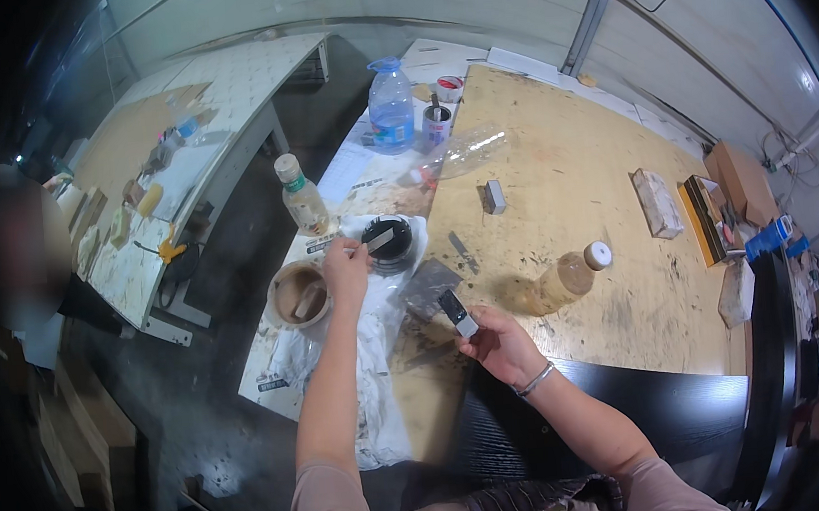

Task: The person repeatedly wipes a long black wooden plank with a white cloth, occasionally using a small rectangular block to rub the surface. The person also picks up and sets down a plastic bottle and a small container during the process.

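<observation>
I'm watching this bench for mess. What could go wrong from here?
Drips: the left hand holds a flat blade over the round black container; anything clinging to it might fall on the white sheeting.
Slip: the right hand pinches a small block by one end; it could drop.
Knock: the white-capped bottle is near the right hand and might tip if bumped.

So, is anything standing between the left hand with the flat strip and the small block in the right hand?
Nothing visible blocks the gap from the left hand to the block in the right hand. A dark tub and a flat grey piece show near that line, apparently lower, at bench level.
</observation>
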The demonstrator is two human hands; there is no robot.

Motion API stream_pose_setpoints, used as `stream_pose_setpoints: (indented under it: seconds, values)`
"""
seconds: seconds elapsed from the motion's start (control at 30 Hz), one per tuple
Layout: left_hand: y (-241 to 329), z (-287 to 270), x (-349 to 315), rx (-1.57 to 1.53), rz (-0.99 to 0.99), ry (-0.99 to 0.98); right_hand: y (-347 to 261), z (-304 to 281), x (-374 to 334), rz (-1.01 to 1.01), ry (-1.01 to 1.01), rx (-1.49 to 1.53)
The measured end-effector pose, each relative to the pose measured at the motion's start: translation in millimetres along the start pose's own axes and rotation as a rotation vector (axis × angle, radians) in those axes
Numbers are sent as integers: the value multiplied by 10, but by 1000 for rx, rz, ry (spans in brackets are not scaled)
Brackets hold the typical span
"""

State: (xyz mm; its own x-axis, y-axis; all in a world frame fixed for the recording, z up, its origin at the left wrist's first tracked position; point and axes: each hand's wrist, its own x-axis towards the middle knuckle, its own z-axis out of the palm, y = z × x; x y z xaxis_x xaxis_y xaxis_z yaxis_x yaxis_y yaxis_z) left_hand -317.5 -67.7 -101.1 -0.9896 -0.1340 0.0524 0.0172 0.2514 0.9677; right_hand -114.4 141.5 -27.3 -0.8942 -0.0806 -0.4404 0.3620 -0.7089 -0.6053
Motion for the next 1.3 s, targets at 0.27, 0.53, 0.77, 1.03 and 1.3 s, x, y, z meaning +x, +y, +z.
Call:
stream_pose_setpoints:
  seconds: [0.27, 0.53, 0.77, 1.03, 1.3]
  values:
    - [14, -40, 19, 33, 37, -57, 33, -73, -159, 2, 40, 15]
    - [318, -134, -105, 475, -17, 162, 26, -210, -283, -30, 52, 33]
    - [1074, 510, -670, 88, 224, -315, -15, -352, -519, -58, -5, 51]
    - [1571, 1691, -1314, 239, 469, -937, -116, -715, -915, -110, -10, 62]
    - [1674, 1858, -1060, 406, 269, -892, -167, -1036, -1227, -207, 3, 193]
